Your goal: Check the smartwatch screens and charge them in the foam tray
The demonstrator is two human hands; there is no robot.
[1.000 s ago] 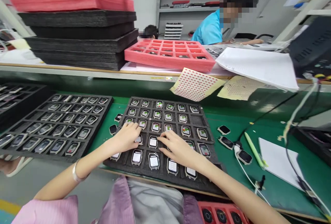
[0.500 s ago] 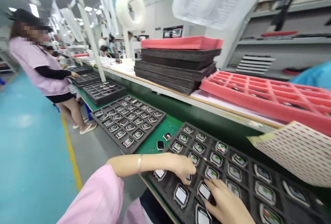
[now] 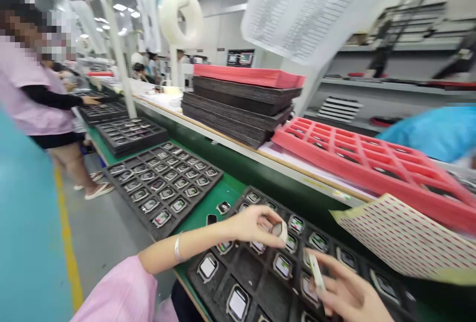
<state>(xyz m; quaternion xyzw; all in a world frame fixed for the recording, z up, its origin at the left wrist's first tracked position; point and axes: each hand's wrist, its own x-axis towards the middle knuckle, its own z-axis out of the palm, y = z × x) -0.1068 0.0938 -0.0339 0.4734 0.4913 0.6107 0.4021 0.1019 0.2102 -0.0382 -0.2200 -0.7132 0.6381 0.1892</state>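
Note:
My left hand (image 3: 255,225) is closed around a smartwatch (image 3: 283,232), raised just over the near black foam tray (image 3: 248,268). To its right, my right hand (image 3: 347,287) grips another smartwatch (image 3: 317,273), turned edge-on, between thumb and fingers. Below both hands, the tray's compartments hold more square watches, such as a watch with a white screen (image 3: 237,303) at the front edge. A few compartments between the hands and that edge stand bare. My hands hide part of the tray.
A second watch-filled tray (image 3: 139,217) lies to the left, with two loose watches (image 3: 223,207) between the trays. A red foam tray (image 3: 334,161), stacked black trays (image 3: 226,118) and a dotted sheet (image 3: 401,242) border the back. A co-worker (image 3: 44,89) stands far left.
Both hands have lifted from the tray, each now with a watch in it, and compartments beneath them have become bare. The camera view has shifted to the right.

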